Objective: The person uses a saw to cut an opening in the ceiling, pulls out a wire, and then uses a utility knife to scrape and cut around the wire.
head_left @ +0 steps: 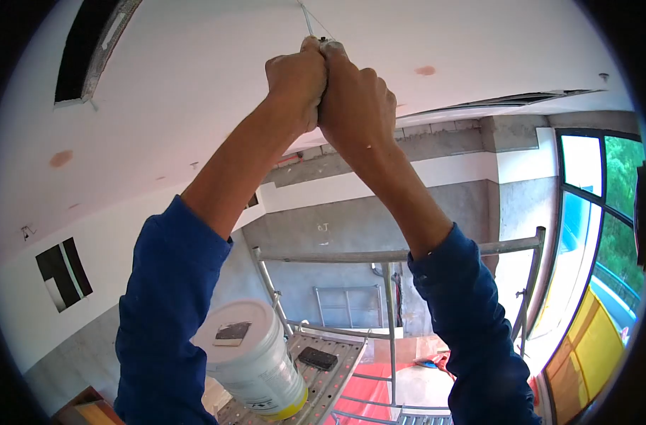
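Observation:
Both arms are raised toward the white ceiling. My left hand is closed, its thumb and fingers pinched together at the top. Pressed against it is my right hand, also closed, with a pale smear on the thumb. A thin white wire runs from a point in the ceiling down to the fingertips of both hands. Beside it a finer strand slants down to the same place. A small dark bit shows between the fingertips, too small to name; the palms hide whatever else is in them.
A white lidded bucket and a black phone rest on a perforated scaffold platform. Scaffold rails stand in front. The ceiling has a dark rectangular opening at left. Tall windows are at right.

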### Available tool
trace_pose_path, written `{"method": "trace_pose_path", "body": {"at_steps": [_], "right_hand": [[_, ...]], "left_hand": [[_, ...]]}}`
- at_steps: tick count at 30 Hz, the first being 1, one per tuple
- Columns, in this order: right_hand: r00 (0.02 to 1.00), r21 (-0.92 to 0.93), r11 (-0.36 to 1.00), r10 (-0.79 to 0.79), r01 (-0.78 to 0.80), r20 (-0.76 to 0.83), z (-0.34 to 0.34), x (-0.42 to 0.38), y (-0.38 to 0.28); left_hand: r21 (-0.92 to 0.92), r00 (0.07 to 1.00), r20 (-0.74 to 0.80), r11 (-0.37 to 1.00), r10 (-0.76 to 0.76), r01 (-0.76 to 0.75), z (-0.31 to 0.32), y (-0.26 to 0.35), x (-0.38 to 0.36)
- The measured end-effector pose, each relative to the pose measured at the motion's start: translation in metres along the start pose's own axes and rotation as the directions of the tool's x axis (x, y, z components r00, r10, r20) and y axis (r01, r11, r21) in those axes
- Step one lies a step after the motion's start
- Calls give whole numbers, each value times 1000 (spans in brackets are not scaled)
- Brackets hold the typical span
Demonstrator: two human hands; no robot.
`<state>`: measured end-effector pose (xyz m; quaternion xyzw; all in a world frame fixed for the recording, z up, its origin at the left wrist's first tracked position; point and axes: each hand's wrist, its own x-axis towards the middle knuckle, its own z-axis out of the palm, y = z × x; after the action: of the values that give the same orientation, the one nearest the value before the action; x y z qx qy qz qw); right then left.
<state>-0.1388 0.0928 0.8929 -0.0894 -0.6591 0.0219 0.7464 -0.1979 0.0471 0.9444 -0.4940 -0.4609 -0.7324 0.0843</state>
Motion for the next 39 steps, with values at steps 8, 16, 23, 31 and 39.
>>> {"method": "trace_pose_path", "body": {"at_steps": [8, 16, 23, 31, 39], "right_hand": [[999, 139, 989, 53, -53, 7, 30, 27, 18], [999, 202, 978, 47, -42, -20, 17, 30, 11], [997, 231, 972, 55, -40, -58, 22, 34, 18], [996, 249, 966, 77, -65, -40, 30, 56, 17], [996, 254, 963, 93, -87, -9, 21, 29, 24]], "left_hand": [[215, 986, -105, 971, 128, -103, 16, -1, 37], [-22, 999, 13, 999, -47, 47, 3, 11, 26], [-93, 999, 35, 995, -26, 29, 13, 9, 58], [4, 998, -53, 999, -39, 39, 19, 19, 68], [81, 997, 8, 994, 75, -76, 11, -5, 61]]}}
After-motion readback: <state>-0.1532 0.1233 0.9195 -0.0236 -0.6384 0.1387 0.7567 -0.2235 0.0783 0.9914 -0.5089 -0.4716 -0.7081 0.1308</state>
